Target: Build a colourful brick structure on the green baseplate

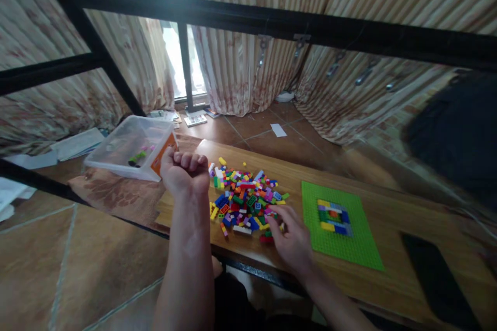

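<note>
Left hand [185, 171] curled palm-up, right hand [292, 235] downturned, fingers [282, 211] bent

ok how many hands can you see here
2. The left hand, fingers curled, shows between the clear box and the brick pile; the right hand is at the pile's right side, near the green baseplate.

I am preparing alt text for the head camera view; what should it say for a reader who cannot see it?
A person's right hand is at a pile of colourful toy bricks on a wooden tabletop, while the left hand is raised with curled fingers. A green baseplate bearing some bricks lies to the right.
</note>
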### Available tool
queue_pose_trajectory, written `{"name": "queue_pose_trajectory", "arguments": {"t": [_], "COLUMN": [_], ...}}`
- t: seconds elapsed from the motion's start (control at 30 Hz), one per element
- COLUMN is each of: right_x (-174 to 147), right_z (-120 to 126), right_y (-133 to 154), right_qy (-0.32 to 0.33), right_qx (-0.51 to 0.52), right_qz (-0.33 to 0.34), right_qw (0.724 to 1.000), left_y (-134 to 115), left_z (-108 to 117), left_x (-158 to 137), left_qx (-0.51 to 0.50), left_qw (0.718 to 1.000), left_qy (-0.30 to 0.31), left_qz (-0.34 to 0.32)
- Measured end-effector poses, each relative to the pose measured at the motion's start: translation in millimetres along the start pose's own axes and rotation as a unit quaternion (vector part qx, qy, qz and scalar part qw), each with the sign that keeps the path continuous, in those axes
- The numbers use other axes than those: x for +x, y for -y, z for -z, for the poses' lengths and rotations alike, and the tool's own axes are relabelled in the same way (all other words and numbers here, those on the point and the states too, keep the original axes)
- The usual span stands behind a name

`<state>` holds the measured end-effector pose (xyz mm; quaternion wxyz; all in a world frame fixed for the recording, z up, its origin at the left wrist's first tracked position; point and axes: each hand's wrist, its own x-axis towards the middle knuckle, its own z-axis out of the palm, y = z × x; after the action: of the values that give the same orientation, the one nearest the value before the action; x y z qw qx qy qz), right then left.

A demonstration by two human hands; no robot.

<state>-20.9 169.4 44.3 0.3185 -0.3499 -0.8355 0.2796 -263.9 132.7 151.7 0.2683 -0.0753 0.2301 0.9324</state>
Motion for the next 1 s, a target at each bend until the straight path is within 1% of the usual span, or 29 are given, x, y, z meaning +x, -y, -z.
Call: {"name": "queue_pose_trajectory", "arguments": {"t": [0.07, 0.17, 0.3, 0.4, 0.47, 0.53, 0.6, 0.63, 0.67, 0.7, 0.73, 0.77, 0.83, 0.87, 0.93, 1.0], "right_x": [18.1, 36.4, 42.0, 42.1, 42.7, 43.2, 42.1, 40.5, 37.9, 34.3, 29.6, 23.8, 9.2, 0.8, -16.9, -33.6], "right_z": [-13.4, -30.2, -41.6, -45.0, -44.2, -39.2, -29.3, -22.9, -15.7, -8.1, -0.2, 7.9, 24.3, 32.5, 48.8, 63.5], "right_y": [15.3, 25.5, 23.9, 21.5, 22.2, 24.9, 27.8, 28.4, 27.9, 26.0, 22.7, 18.0, 5.7, -1.1, -14.5, -26.7], "right_qy": [0.033, 0.069, 0.098, 0.109, 0.102, 0.078, 0.043, 0.031, 0.023, 0.016, 0.009, 0.0, -0.027, -0.04, -0.06, -0.078], "right_qx": [-0.024, -0.074, -0.115, -0.121, -0.102, -0.059, 0.008, 0.053, 0.106, 0.169, 0.239, 0.31, 0.431, 0.471, 0.514, 0.53], "right_qz": [0.017, 0.008, -0.026, -0.038, -0.036, -0.03, -0.031, -0.044, -0.072, -0.115, -0.168, -0.224, -0.316, -0.346, -0.39, -0.413], "right_qw": [0.999, 0.995, 0.988, 0.986, 0.989, 0.995, 0.999, 0.997, 0.991, 0.979, 0.956, 0.924, 0.845, 0.811, 0.762, 0.736], "left_y": [2.0, 3.4, 4.0, 4.9, 5.5, 6.3, 8.1, 9.3, 10.8, 12.4, 14.1, 15.8, 19.0, 20.6, 24.0, 27.7], "left_z": [-1.6, -3.1, -4.0, -4.8, -5.5, -5.8, -5.8, -5.6, -5.4, -5.2, -5.0, -4.9, -4.8, -4.8, -4.8, -4.6], "left_x": [-0.4, 0.0, 0.0, -1.1, -1.8, -1.9, -1.7, -1.6, -1.5, -1.5, -1.6, -1.8, -2.2, -2.3, -2.3, -2.3], "left_qx": [0.001, 0.006, 0.013, 0.02, 0.026, 0.036, 0.049, 0.056, 0.062, 0.067, 0.071, 0.075, 0.084, 0.09, 0.104, 0.118], "left_qw": [1.0, 1.0, 0.999, 0.999, 0.999, 0.998, 0.998, 0.997, 0.997, 0.996, 0.996, 0.995, 0.993, 0.992, 0.99, 0.988], "left_qy": [-0.007, -0.007, -0.007, -0.009, -0.009, -0.009, -0.007, -0.004, 0.002, 0.01, 0.017, 0.024, 0.035, 0.038, 0.043, 0.048], "left_qz": [0.01, 0.025, 0.03, 0.034, 0.039, 0.042, 0.042, 0.044, 0.048, 0.053, 0.058, 0.064, 0.075, 0.079, 0.084, 0.09]}}
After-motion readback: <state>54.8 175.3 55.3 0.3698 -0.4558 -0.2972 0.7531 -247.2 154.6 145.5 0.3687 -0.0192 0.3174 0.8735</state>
